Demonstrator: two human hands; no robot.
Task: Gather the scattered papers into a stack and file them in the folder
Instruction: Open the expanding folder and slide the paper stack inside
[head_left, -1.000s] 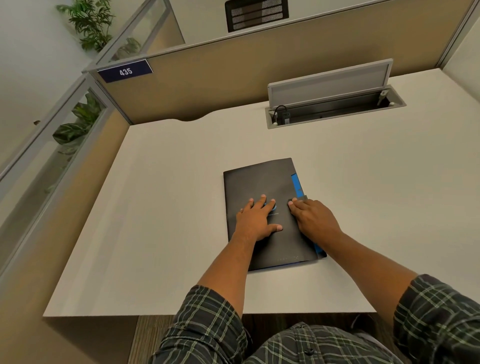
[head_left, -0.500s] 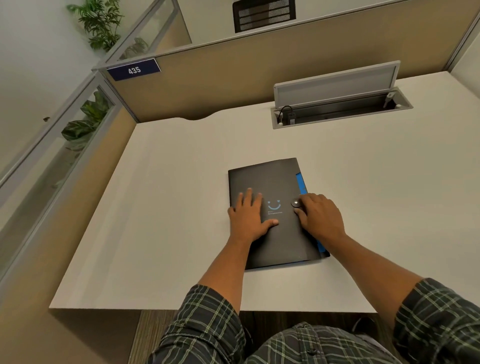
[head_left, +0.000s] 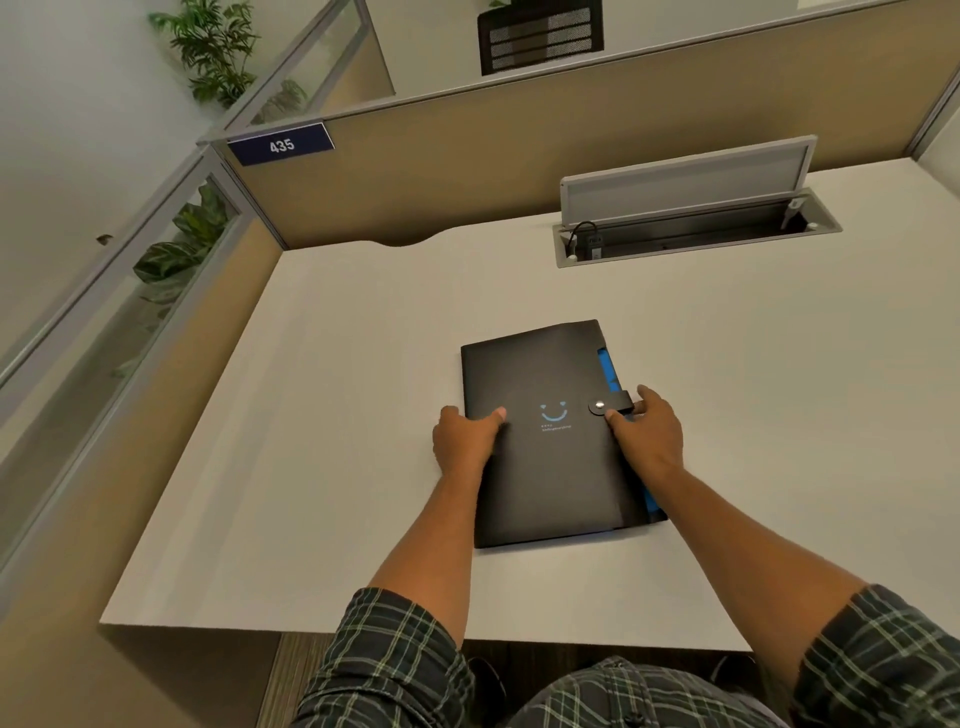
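Nearest us, our left hand (head_left: 465, 439) grips the folder's left edge, thumb on the cover, and our right hand (head_left: 647, 434) grasps the right edge just below the snap strap (head_left: 610, 404). The black folder (head_left: 550, 467) lies shut on the desk (head_left: 337, 415) at twelve o'clock. No loose papers show, so we judge the filing done; only setting it aside remains. Farther, at one o'clock, the cable tray (head_left: 696, 231) stands open.

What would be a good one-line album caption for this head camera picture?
Both hands, left hand and right hand, grip the closed black folder by its edges on the white desk.
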